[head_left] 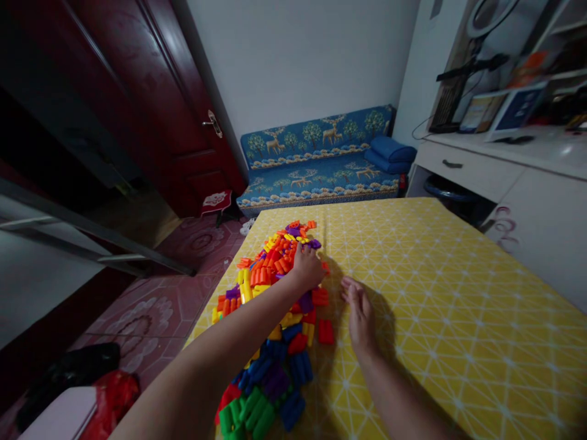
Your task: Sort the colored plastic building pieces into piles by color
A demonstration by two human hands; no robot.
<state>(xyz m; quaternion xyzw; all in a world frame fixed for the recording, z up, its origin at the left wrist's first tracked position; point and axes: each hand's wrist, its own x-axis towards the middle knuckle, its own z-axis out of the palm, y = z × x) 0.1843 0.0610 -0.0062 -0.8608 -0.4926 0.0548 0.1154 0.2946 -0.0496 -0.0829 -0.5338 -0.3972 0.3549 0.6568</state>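
A long heap of plastic building blocks (260, 276) in orange, yellow, red, purple, blue and green runs along the left side of the table. My left hand (308, 266) reaches over the heap's far part, its fingers down among orange and purple blocks; whether they grip one is hidden. To the right of the heap, my right hand (358, 308) is held over the tablecloth with its fingers apart and nothing in them. A red block (326, 331) lies on the cloth between the heap and my right hand. Green blocks (257, 410) are at the near end.
The table (426, 263) has a yellow patterned cloth. Behind it stands a blue sofa (312, 174) with folded blue cushions (389, 154). A white cabinet (481, 174) is at the right, a dark red door (151, 91) at the back left, and a metal ladder-like frame (92, 244) at the left.
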